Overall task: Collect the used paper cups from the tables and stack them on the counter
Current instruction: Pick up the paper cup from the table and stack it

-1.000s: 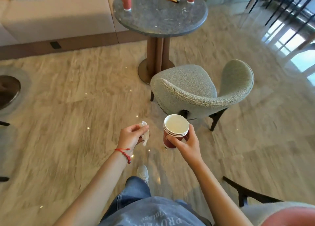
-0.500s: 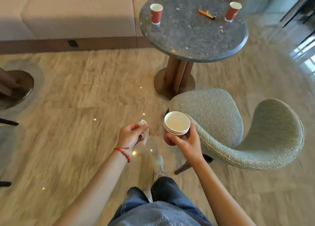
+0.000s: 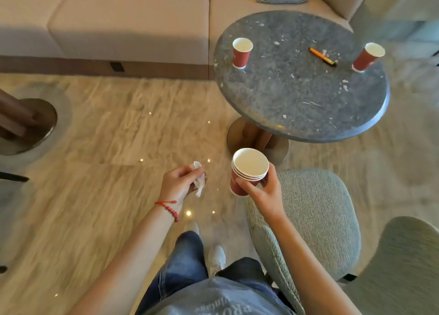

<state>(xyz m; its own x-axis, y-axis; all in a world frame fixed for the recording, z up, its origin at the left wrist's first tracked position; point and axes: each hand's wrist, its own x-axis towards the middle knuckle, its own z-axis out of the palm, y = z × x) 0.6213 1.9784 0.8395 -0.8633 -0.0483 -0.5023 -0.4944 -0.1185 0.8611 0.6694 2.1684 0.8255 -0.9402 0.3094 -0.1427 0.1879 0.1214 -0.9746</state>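
While right hand (image 3: 266, 191) grips cup stack (image 3: 247, 172) (beside chair (image 3: 318, 215)), floor (image 3: 107, 172) lies open.

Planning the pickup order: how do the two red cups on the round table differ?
The left cup stands near the table's sofa-side edge; the right cup stands at the far right edge, near the orange pen. The left cup looks upright, the right cup appears tilted, perhaps from lens distortion. Both are red, white inside, seemingly empty.
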